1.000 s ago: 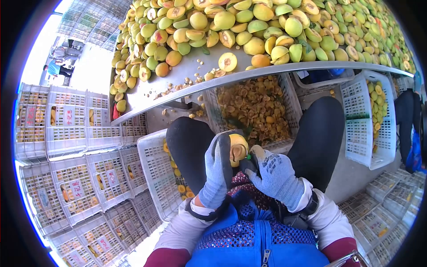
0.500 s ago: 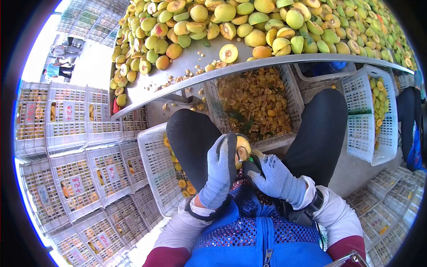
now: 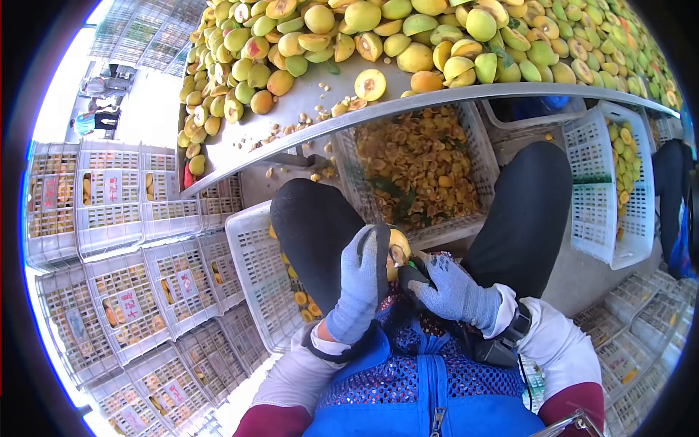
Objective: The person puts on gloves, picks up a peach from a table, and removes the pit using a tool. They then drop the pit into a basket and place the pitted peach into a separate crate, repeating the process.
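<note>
In my left hand (image 3: 362, 280), gloved in blue-grey with dark fingertips, is a yellow peach half (image 3: 397, 247), its cut face turned to the right. My right hand (image 3: 455, 290), in a matching glove, is closed round a small pitting tool (image 3: 411, 264) with a bit of green on it. The tool's metal end meets the cut face near the pit hollow; the gloved fingers hide most of its handle. Both hands are close together over my lap, between my knees.
A metal table (image 3: 320, 84) ahead bears a heap of whole and halved peaches (image 3: 364, 16). Below it stands a crate of brown-yellow scraps (image 3: 422, 164). White crates stand by my left knee (image 3: 251, 255) and at right (image 3: 593, 189). Stacked crates (image 3: 116, 197) line the left; another person's leg (image 3: 670, 197) shows at right.
The view has shifted slightly. Both hands stay together on the peach half, with the tool end still at its cut face and only a small turn of the fruit and fingers.
</note>
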`<state>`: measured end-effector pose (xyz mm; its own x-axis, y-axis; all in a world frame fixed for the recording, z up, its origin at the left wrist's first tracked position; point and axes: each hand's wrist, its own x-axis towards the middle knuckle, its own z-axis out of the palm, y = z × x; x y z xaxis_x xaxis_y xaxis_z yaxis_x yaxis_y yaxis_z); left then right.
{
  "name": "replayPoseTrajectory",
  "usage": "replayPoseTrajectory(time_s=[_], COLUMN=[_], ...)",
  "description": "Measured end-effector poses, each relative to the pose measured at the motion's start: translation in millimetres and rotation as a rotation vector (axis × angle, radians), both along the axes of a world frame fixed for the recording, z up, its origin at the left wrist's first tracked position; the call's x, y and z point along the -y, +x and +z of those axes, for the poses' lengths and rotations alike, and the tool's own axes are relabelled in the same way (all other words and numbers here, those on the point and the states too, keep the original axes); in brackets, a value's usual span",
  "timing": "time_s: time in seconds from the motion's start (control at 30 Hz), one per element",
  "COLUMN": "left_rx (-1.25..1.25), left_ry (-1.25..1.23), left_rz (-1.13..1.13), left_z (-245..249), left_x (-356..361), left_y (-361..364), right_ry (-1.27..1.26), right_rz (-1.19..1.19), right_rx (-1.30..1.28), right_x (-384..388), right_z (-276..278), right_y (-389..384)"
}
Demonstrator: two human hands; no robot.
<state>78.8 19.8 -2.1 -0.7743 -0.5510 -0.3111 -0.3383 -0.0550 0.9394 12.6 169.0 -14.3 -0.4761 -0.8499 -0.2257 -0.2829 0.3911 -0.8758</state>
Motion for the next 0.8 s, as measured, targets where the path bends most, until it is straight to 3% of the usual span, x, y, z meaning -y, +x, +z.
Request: replayPoseTrajectory(time_s=[0.03,0.13,0.23,0.53,0.73,0.8], left_rx=[0.014,-0.058,-0.060,-0.099,-0.084,-0.121], left_ry=[0.017,-0.036,0.034,0.001,-0.142,-0.089], left_rz=[0.006,-0.085,-0.058,0.157,0.100,0.094], left_z=[-3,-11,-22,0,-2,-5], left_x=[1,2,0,-12,-10,-8], left_y=[-1,0,0,-13,-11,-11], right_ry=[-0.062,-0.167,0.054,-0.340,-0.074,-0.037], right_rz=[-0.034,-0.077,0.123,-0.237,-0.007,0.060], right_rx=[0.171,0.193,0.095,0.111,0.043,0.053], right_x=[1,-2,-3,13,10,10], right_z=[-2,-11,-11,-8,-9,-6], right_y=[0,1,-13,2,-15,-24])
